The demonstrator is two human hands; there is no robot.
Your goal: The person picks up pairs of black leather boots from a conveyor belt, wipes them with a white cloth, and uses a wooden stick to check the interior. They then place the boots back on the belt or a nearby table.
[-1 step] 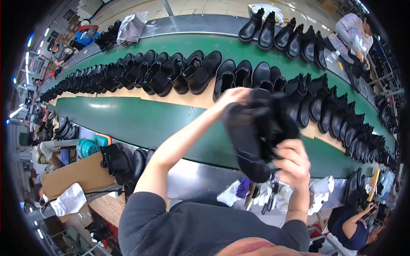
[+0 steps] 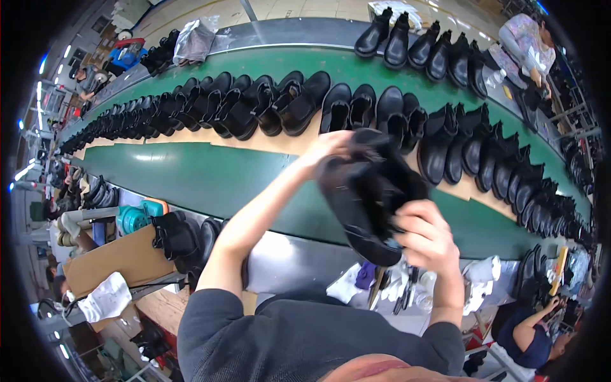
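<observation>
Black boot (image 2: 363, 210) gripped by left hand (image 2: 328, 148); right hand (image 2: 425, 237).

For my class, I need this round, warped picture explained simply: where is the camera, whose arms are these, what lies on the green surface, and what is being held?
There is no machine here, only a person working with bare hands. The camera sits on that person's head and looks down, and its very wide lens bends straight edges, so the picture looks round. The two forearms rising from the lower edge are the wearer's own. The left hand and the right hand together hold one black boot above a long green conveyor belt. On the belt stand rows of black boots, side by side. Below the belt is a metal workbench with white cloths and small tools. Another person works at the lower right.
</observation>
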